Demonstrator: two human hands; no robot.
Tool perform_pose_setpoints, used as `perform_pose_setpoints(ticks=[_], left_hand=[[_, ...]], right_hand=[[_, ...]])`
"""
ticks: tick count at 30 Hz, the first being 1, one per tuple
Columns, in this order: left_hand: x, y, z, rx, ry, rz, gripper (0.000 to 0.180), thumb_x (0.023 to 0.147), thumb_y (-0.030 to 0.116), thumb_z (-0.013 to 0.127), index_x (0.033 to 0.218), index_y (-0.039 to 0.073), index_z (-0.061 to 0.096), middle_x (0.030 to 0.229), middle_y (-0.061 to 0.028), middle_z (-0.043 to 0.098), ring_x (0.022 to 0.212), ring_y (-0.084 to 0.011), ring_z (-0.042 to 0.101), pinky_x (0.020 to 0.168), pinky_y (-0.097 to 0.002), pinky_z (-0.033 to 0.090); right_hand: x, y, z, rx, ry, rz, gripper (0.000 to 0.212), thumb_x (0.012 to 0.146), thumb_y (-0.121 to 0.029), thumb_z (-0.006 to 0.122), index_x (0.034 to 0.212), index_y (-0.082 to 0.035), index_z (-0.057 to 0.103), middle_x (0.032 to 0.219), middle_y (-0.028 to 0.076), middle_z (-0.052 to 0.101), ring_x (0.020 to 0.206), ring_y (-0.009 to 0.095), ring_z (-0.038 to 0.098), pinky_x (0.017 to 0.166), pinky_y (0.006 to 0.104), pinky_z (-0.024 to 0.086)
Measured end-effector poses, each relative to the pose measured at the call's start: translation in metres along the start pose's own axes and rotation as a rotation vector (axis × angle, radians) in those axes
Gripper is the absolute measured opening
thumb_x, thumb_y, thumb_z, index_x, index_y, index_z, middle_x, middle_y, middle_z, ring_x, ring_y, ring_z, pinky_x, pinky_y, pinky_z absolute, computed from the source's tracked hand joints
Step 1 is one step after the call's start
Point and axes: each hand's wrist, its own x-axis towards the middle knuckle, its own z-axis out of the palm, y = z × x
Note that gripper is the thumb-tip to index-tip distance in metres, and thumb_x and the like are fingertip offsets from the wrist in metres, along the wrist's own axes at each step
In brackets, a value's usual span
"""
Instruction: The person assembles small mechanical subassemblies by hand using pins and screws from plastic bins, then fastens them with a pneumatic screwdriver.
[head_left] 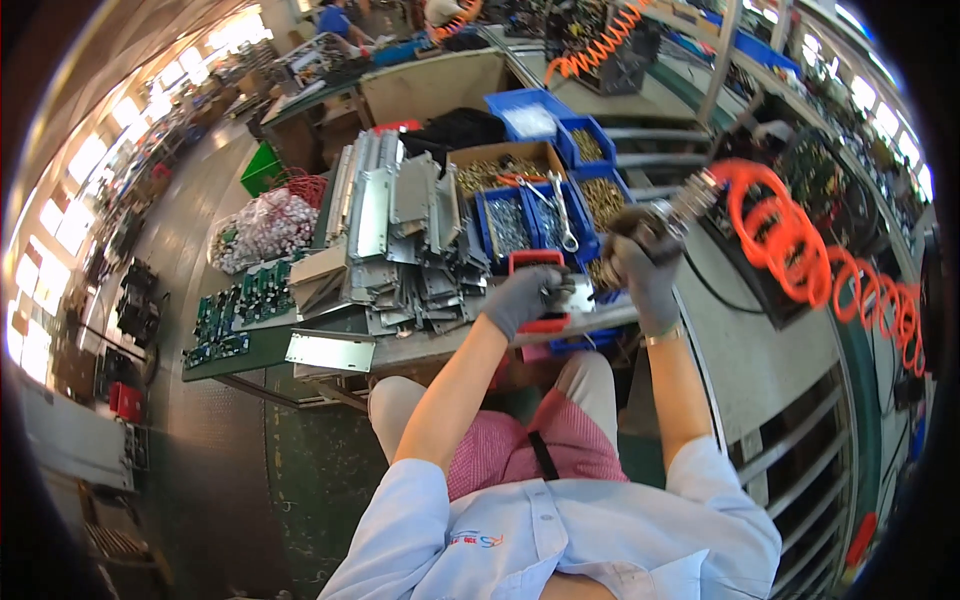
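Note:
My right hand (650, 282), in a grey glove, is wrapped round an air screwdriver (645, 226), a dark tool with a metal fitting. An orange coiled hose (778, 240) runs off from it to the right. Lower and to the left, my gloved left hand (530, 299) has its fingers curled at the edge of a small light metal plate (579, 295), over a red tray (545, 325). The fingertips are partly hidden. Just beyond stand blue bins of small screws (508, 225), with a wrench (562, 215) lying across one.
Left of my hands, metal sheet brackets (405, 235) are stacked high, with one flat plate (330, 350) at the table edge. Green circuit boards (262, 297) and a bagged heap of white parts (262, 228) lie farther left. A cardboard box (510, 160) holds brass-coloured pieces.

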Motion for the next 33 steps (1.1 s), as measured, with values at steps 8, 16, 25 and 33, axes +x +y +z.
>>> perform_pose_setpoints(ticks=[8, 16, 25, 33], left_hand=[[-0.1, -0.037, 0.055, -0.105, 0.057, 0.103, 0.031, 0.09, 0.0, 0.041, 0.118, -0.009, 0.048, 0.113, -0.0215, 0.057, 0.098, -0.0244, 0.062, 0.081, -0.0301, 0.055], [-0.138, -0.079, 0.042, 0.05, 0.255, -0.056, 0.036, 0.096, 0.025, 0.048, 0.113, -0.006, 0.054, 0.08, -0.0044, 0.059, 0.058, -0.0084, 0.055, 0.048, -0.018, 0.045], [-0.155, -0.072, 0.044, -0.132, 0.224, 0.069, 0.034, 0.096, 0.011, 0.043, 0.127, -0.006, 0.045, 0.089, -0.0056, 0.056, 0.072, -0.0081, 0.052, 0.061, -0.0198, 0.046], [-0.162, -0.075, 0.04, -0.126, 0.277, 0.1, 0.028, 0.095, 0.017, 0.049, 0.116, -0.003, 0.052, 0.087, -0.008, 0.061, 0.062, -0.0082, 0.057, 0.055, -0.0165, 0.048]], right_hand=[[-0.094, -0.037, -0.002, 0.463, 0.082, -0.254, 0.041, 0.077, -0.009, 0.058, 0.118, -0.005, 0.052, 0.103, 0.009, 0.059, 0.074, 0.017, 0.056, 0.057, 0.0318, 0.049], [-0.109, -0.031, 0.007, 0.522, 0.037, -0.093, 0.039, 0.074, -0.012, 0.066, 0.11, -0.007, 0.053, 0.1, 0.009, 0.059, 0.074, 0.016, 0.06, 0.06, 0.0294, 0.053], [-0.118, -0.021, 0.018, 0.54, 0.038, 0.076, 0.036, 0.078, -0.009, 0.061, 0.112, -0.007, 0.05, 0.092, 0.011, 0.06, 0.062, 0.016, 0.056, 0.053, 0.0312, 0.05], [-0.116, -0.02, 0.023, 0.494, 0.016, -0.003, 0.036, 0.08, -0.007, 0.056, 0.115, -0.007, 0.047, 0.087, 0.014, 0.059, 0.05, 0.017, 0.051, 0.045, 0.0317, 0.046]])
